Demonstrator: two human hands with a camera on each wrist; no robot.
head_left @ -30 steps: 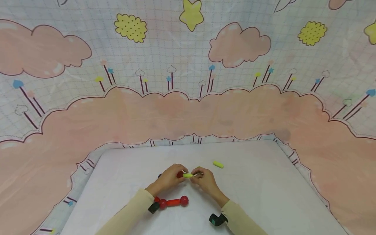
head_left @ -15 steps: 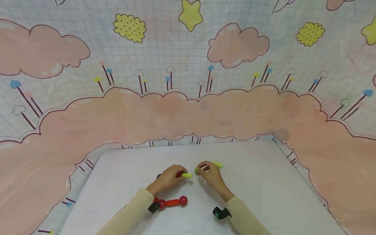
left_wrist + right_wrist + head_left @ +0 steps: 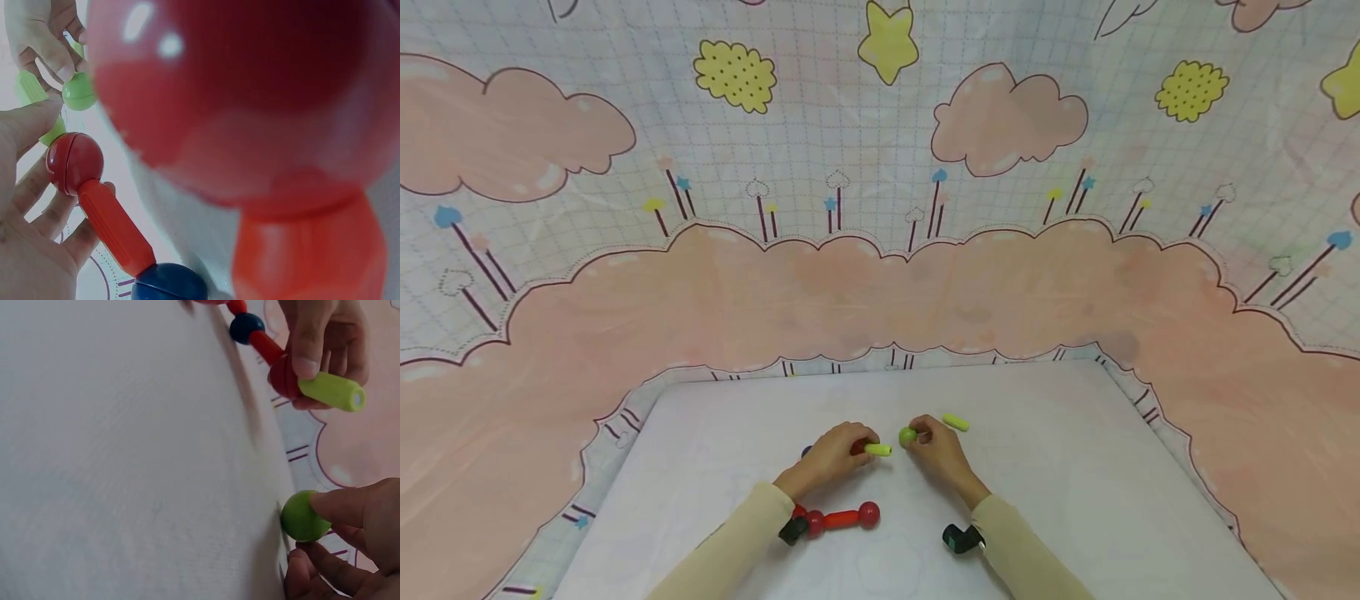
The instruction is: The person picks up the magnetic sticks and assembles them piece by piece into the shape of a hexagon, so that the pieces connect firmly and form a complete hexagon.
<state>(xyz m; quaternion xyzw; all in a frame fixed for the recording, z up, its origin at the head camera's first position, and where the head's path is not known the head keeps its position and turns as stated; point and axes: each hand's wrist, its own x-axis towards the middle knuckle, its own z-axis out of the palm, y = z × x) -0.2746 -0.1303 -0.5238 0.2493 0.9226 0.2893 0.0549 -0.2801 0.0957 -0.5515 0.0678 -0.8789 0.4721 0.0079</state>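
My left hand (image 3: 831, 454) grips a joined chain of toy pieces at its red ball (image 3: 75, 164). From that ball a yellow-green rod (image 3: 334, 392) sticks out toward the right, its open end bare. On the other side, a red rod (image 3: 115, 225) links the red ball to a blue ball (image 3: 169, 281). Between thumb and fingers, my right hand (image 3: 940, 450) pinches a green ball (image 3: 304, 516), low over the white table. A short gap separates the green ball from the rod's end.
Beyond the right hand lies a loose yellow-green rod (image 3: 956, 422) on the white table (image 3: 1075, 467). Nearer, by the left wrist, red balls joined by a red rod (image 3: 841, 519) lie partly under the forearm. A patterned cloth (image 3: 880, 292) hangs behind the table.
My right hand has left the tip of the left hand's yellow-green rod, moved right and slightly away, and taken the green ball. The left hand stays almost still.
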